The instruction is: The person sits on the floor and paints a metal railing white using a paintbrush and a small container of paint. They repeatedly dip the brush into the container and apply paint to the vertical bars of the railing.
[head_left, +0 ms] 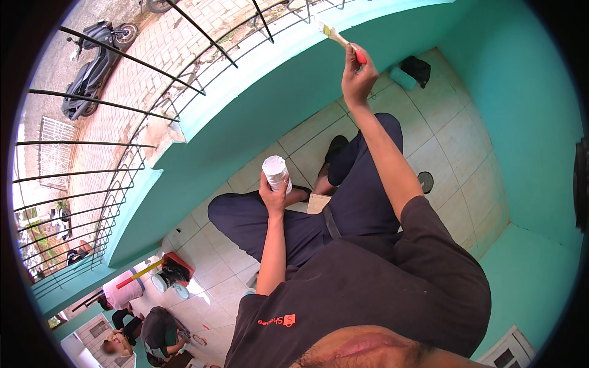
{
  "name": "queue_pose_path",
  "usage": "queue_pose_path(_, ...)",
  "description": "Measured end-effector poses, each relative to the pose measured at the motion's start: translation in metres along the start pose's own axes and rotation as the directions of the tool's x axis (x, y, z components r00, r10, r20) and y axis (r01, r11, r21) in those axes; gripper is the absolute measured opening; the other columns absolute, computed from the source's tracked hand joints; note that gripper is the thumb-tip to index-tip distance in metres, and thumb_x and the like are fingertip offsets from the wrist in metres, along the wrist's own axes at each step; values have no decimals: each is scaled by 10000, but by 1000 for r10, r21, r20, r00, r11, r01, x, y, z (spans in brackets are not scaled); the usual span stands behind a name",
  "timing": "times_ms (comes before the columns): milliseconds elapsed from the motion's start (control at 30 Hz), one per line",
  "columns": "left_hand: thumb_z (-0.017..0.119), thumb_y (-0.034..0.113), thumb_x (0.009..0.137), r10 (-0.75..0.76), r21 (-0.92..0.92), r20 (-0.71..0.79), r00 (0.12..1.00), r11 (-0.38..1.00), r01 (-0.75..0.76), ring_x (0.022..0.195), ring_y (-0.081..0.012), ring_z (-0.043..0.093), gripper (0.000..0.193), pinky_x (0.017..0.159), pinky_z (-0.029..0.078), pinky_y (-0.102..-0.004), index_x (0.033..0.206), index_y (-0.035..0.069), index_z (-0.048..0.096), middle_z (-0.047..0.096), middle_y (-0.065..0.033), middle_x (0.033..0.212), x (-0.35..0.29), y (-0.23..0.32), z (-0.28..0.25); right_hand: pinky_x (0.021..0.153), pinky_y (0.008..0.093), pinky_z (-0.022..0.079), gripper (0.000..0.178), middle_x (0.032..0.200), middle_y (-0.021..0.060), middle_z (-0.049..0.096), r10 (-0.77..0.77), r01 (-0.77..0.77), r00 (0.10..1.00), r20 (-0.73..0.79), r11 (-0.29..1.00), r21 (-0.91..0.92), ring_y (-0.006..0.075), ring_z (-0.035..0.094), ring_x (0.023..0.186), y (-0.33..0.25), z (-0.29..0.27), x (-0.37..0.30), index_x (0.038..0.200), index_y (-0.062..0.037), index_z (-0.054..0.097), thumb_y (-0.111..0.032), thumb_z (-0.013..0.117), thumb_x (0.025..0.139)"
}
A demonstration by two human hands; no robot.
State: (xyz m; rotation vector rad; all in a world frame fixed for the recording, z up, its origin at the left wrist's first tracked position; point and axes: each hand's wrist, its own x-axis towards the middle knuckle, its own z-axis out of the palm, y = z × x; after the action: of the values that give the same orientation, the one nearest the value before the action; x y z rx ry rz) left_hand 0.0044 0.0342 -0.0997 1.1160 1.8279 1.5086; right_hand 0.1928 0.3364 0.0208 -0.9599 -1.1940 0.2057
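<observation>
Left hand (pixel 273 197) curled round a white cylindrical plastic tub (pixel 275 167), near side of the curved teal half-wall (pixel 245 119); probably light, slick, best gripped mid-body. Right hand (pixel 359 80) pinched a pale, red-ended wooden paintbrush (pixel 337 37), bristles near the half-wall's top; likely light, stiff, best held by the handle.

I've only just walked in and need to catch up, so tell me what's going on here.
A person sits facing a curved teal wall. Their right hand holds a paintbrush by its red-ended handle, bristles out by the white ledge on top; whether they touch it is hard to tell. The left hand, lower down, grips a white container over the left leg. Off to the lower left, other people are gathered near the tiled floor.
</observation>
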Motion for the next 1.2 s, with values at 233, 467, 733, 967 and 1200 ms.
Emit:
queue_pose_path(233,812,158,826,10,-13,12,1000,1000,-9,1020,-197,643,524,902,499,-334,1264,-6,577,673,-105,1135,2,2,1,501,267,392,243,746,45,634,-24,25,998,61,1000,-12,114,494,578,-6,2,3,982,4,708,-235,671,975)
queue_pose_path(467,808,168,833,-12,-23,27,1000,1000,13,1023,-196,643,525,904,498,-330,1269,-8,574,672,-102,1137,1,3,1,516,240,412,227,710,45,628,-23,24,999,46,999,-31,89,502,578,-8,7,5,982,17,707,-208,686,967)
queue_pose_path(733,807,145,834,-23,-52,25,999,998,24,1027,-184,639,524,906,498,-323,1278,-5,572,668,-101,1138,0,-6,0,517,303,384,215,722,48,611,16,-15,999,-31,1000,20,160,471,568,-9,9,14,951,-26,700,-235,657,978)
queue_pose_path(967,809,155,833,-14,-12,9,1000,1000,15,1026,-188,641,546,909,499,-327,1292,-13,566,671,-101,1141,0,-4,0,518,304,387,226,723,45,607,-64,64,998,-8,998,-3,158,472,568,-11,9,14,952,-26,699,-247,662,975)
queue_pose_path(1200,811,157,826,-25,-22,14,1000,999,26,1039,-194,639,565,920,494,-334,1302,-17,562,670,-108,1152,1,-2,0,518,307,381,214,709,41,603,-73,73,997,-23,997,-10,160,468,564,-7,14,14,945,-27,699,-235,659,976)
